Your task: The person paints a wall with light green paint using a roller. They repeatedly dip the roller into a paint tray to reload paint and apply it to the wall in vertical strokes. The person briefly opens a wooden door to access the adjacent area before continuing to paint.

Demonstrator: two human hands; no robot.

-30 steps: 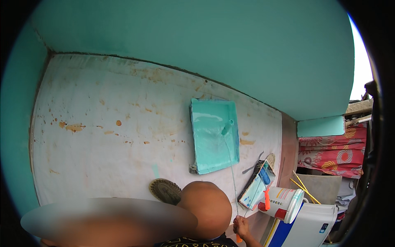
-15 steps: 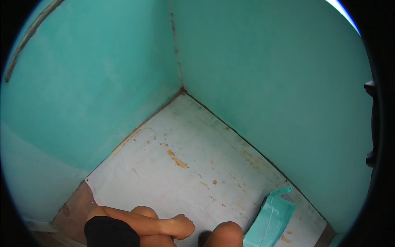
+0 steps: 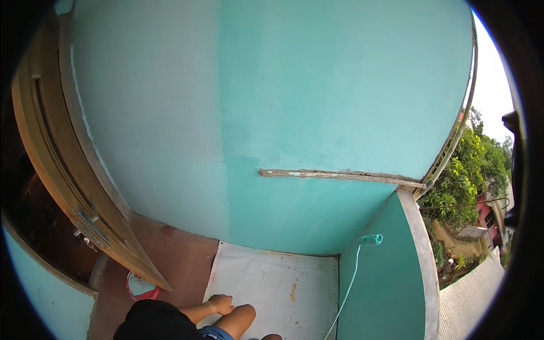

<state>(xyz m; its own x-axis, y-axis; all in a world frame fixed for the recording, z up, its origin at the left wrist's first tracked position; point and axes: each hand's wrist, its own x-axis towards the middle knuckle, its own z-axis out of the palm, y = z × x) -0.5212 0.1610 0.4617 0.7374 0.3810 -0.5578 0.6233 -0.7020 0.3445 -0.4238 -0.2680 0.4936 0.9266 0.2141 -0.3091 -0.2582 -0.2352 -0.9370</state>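
Note:
My left hand (image 3: 222, 304) lies by my bent knee (image 3: 242, 317), its fingers curled closed with nothing seen in them. A black sleeve (image 3: 154, 321) covers the upper part of that arm. My right hand is outside the picture. A teal-coated paint roller (image 3: 371, 239) stands raised in front of the low side wall (image 3: 391, 272), its long thin handle rod running down out of the lower edge; whatever holds it is not visible. Ahead, the wall (image 3: 340, 113) is deeper teal on its right part and paler on its left part (image 3: 147, 113).
A white sheet (image 3: 266, 272) with brown stains covers part of the reddish-brown floor (image 3: 170, 249). On the left are an open wooden door (image 3: 62, 187) and a round red-and-white lid or bucket (image 3: 141, 288). A wooden strip (image 3: 334, 174) juts along the wall. Trees (image 3: 459, 175) stand outside.
My view has swung up and left, from the floor corner to the wall and door. The roller, earlier at the teal paint tray, is now raised; the tray is out of view.

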